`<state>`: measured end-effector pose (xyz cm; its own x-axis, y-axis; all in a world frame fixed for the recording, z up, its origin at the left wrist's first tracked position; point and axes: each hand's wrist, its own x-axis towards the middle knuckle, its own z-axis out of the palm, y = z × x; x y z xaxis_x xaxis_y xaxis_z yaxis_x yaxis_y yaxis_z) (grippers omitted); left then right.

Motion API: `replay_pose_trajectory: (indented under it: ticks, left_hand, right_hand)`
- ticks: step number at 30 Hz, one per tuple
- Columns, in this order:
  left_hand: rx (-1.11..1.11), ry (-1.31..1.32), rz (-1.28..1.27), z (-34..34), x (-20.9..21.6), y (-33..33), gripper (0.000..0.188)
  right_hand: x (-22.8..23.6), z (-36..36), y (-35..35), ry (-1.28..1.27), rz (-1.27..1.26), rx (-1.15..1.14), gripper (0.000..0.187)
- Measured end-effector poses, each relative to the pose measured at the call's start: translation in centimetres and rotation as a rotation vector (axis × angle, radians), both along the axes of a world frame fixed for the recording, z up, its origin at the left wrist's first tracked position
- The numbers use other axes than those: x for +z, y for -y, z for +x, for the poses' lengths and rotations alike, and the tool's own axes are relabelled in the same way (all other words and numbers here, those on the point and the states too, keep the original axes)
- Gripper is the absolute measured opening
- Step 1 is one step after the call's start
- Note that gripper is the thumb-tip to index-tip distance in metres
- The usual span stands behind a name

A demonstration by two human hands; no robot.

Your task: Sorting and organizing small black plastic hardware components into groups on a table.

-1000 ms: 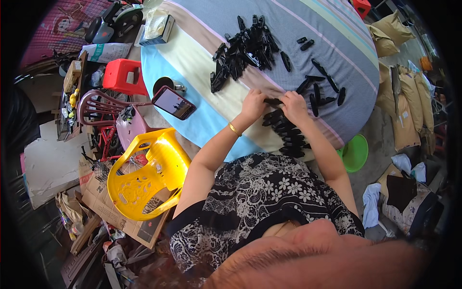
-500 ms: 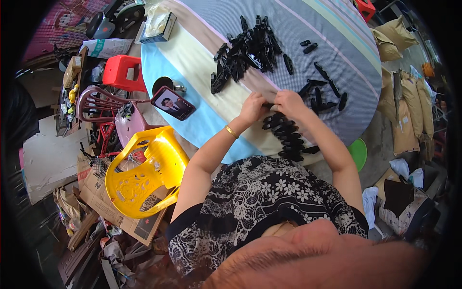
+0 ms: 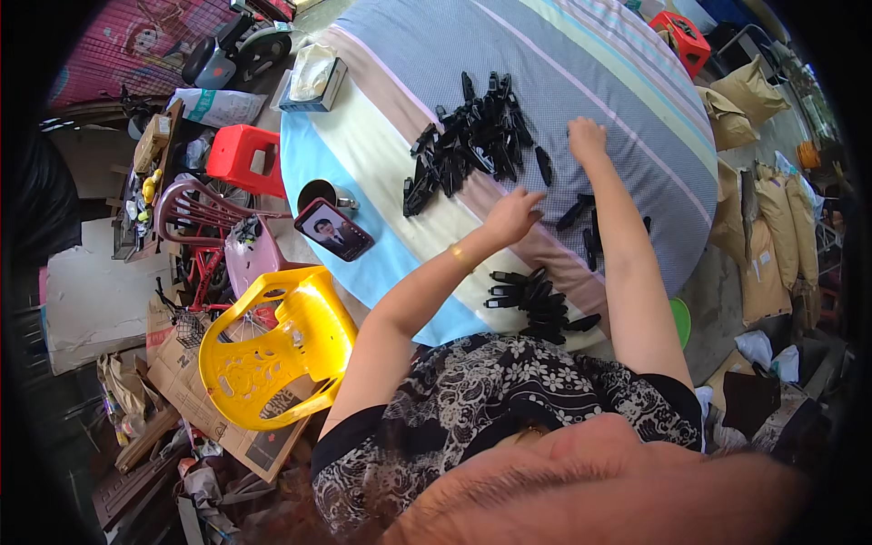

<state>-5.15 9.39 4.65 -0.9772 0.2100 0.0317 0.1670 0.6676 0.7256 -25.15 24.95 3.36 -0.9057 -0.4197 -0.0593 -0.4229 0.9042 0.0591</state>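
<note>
Both hands left near pile (image 3: 541,303); right hand (image 3: 587,140) reached toward table's far edge, grip unclear; left hand (image 3: 514,215) hovered loosely open, empty, beside central clip heap (image 3: 472,141).

Bare cloth lies open on the counter (image 3: 627,100) beyond the clip heap (image 3: 472,141); smaller clip piles (image 3: 540,300), seemingly loose, crowd the near edge.

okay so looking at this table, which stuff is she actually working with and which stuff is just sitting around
In use:
- left hand and right hand, reaching out over the striped cloth
- big heap of black clips
- near pile of black clips
- loose black clips between the arms

Just lying about:
- phone
- metal cup
- tissue box
- yellow chair
- red stool
</note>
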Motion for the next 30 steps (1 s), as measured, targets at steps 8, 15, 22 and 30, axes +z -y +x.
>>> replay_pose_trajectory:
  ticks: [8,15,22,30]
  left_hand:
    - [0.215,-0.115,-0.172,-6.8,-3.1,-2.2,0.031]
    - [0.033,0.033,0.233,2.3,-2.4,1.6,0.035]
    - [-0.117,-0.121,-0.049,8.2,-1.9,3.2,0.032]
    - [0.078,-0.1,0.069,8.5,-3.0,2.3,0.023]
  right_hand:
    - [4.6,8.4,-1.2,0.037,-0.729,-0.072,0.024]
    - [1.9,22.2,-5.8,0.449,-1.032,-0.114,0.035]
    - [1.4,24.1,-1.9,0.884,-1.602,-0.591,0.03]
    - [0.1,23.5,-0.4,0.572,-1.211,-0.151,0.019]
